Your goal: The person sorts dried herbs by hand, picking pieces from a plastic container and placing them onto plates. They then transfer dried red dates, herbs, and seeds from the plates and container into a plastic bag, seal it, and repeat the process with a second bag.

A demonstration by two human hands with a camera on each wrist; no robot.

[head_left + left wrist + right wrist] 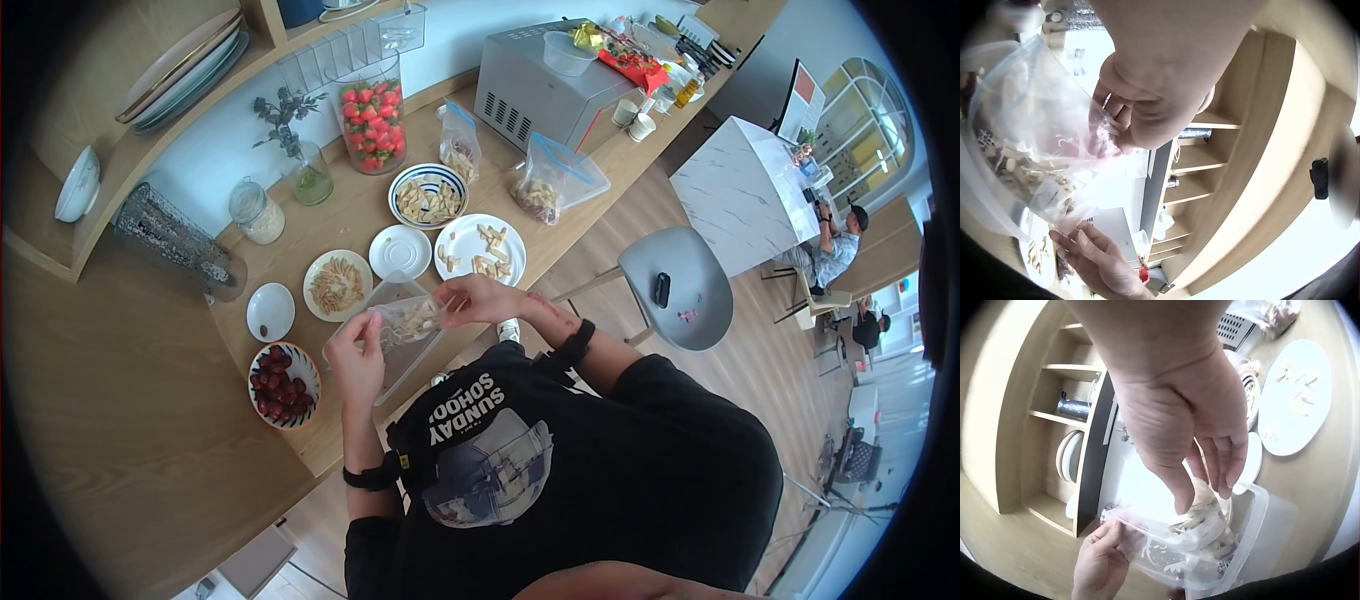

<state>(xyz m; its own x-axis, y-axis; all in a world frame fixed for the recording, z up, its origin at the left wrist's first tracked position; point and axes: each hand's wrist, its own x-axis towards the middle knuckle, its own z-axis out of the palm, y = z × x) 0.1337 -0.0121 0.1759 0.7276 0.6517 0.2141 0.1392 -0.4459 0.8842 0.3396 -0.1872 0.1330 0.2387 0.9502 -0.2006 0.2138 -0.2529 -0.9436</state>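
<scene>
A clear plastic bag with pale dried pieces inside is stretched between my two hands, above a translucent plastic box. My left hand pinches one end of the bag between thumb and fingers. At the other end, my right hand grips the bag around the pale pieces. In the left wrist view the bag hangs with its contents gathered low, and a small white packet shows among them. The box lies beneath the bag in the right wrist view.
Nearby stand a bowl of dark red fruit, a plate of thin slices, a white saucer, a striped bowl and an oval plate with pale strips. Strawberry jar, zip bags and microwave stand behind.
</scene>
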